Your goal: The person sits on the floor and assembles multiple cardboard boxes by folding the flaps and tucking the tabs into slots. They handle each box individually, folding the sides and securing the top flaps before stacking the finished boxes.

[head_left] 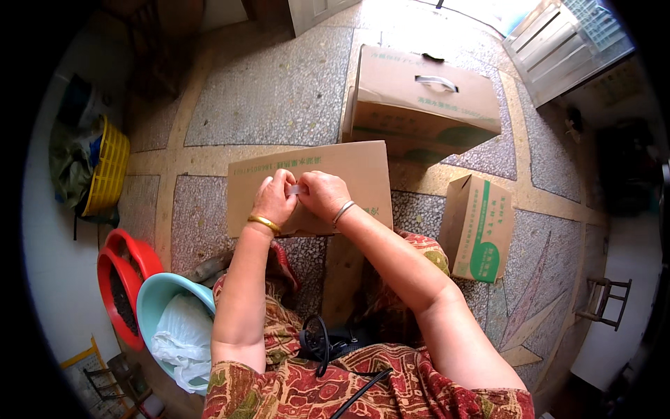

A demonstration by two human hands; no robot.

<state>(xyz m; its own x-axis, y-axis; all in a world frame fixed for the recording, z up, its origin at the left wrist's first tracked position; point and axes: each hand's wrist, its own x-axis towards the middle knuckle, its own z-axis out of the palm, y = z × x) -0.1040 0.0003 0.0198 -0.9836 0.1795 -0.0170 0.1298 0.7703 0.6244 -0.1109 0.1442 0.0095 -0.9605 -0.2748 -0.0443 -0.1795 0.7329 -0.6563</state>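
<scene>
A brown cardboard box (356, 174) with green print lies in front of me, near my knees. Over the middle of its top, my left hand (273, 198) and my right hand (324, 194) meet. Between them is a short whitish plastic strip (299, 189), which looks like a carrying handle; the fingers of both hands are closed on its ends. My hands hide much of the box top under them, so I cannot see how the strip joins the box. A yellow bangle circles my left wrist and a silver one my right.
Beyond stands a larger carton (426, 94) with a white handle on top. A smaller green-and-brown box (477, 229) is at the right. To my left are red basins (105, 279), a light-blue basin (148, 300) holding a white plastic bag (183, 335), and a yellow basket (108, 167).
</scene>
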